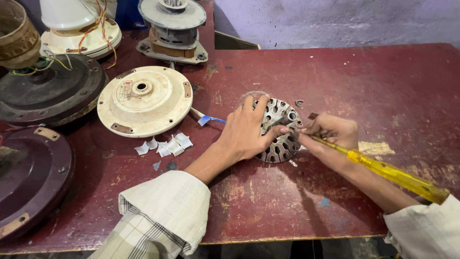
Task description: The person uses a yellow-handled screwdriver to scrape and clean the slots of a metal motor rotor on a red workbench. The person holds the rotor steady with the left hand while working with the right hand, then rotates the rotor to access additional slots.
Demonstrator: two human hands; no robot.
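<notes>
A round metal fan stator core (281, 125) with slots and holes lies flat on the dark red table (364, 76). My left hand (247, 129) rests on its left side, fingers spread over it and thumb pressing near the middle. My right hand (330, 132) grips a screwdriver with a clear yellow handle (397, 175). The screwdriver's shaft points left, its tip at the core's right part beside my left thumb.
A cream fan motor cover (143, 100) lies left of the core, with several small white paper scraps (165, 145) in front of it. Dark round fan housings (48, 93) (28, 182) sit at the left edge. Another motor assembly (172, 29) stands at the back.
</notes>
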